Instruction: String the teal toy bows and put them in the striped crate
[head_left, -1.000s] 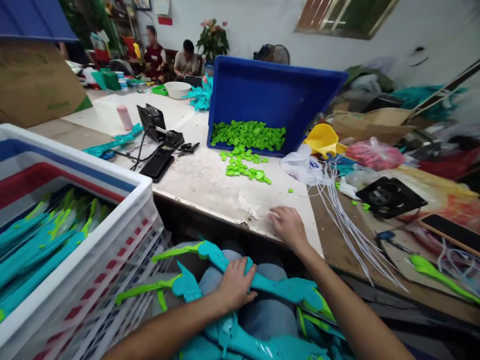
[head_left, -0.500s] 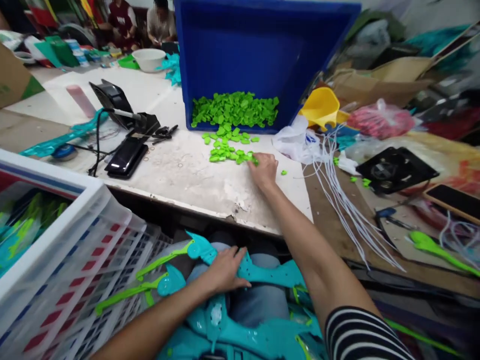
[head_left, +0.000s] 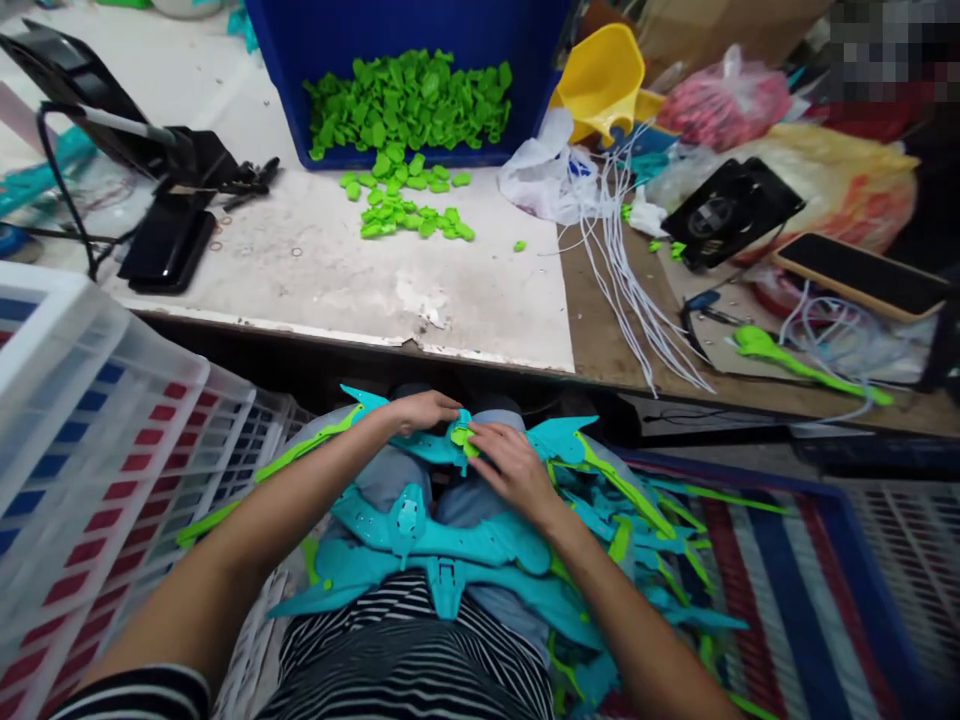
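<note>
A turquoise bow-shaped plastic part (head_left: 427,447) with green arms lies across my knees. My left hand (head_left: 424,412) is closed on its middle, fingertips at the raised centre piece. Against that centre, my right hand (head_left: 514,465) pinches a small lime-green plastic piece (head_left: 463,438); whether it is seated there I cannot tell. More turquoise parts (head_left: 480,540) of the same kind rest on my lap, nearer my body. On the white table board (head_left: 315,290), several loose green pieces (head_left: 412,220) lie before the tipped blue bin (head_left: 300,100), which holds a heap of them.
A white plastic crate (head_left: 150,360) stands at my left. Right of the board lie white cords (head_left: 622,280), a yellow scoop (head_left: 604,75), a black fan-like unit (head_left: 731,215) and a phone (head_left: 862,272). A black device (head_left: 169,245) sits on the left. Turquoise parts pile up at lower right.
My right hand has come back from the loose green pieces on the table to my lap, bringing a green piece to the turquoise part. My left hand now grips that part. The view has tilted down.
</note>
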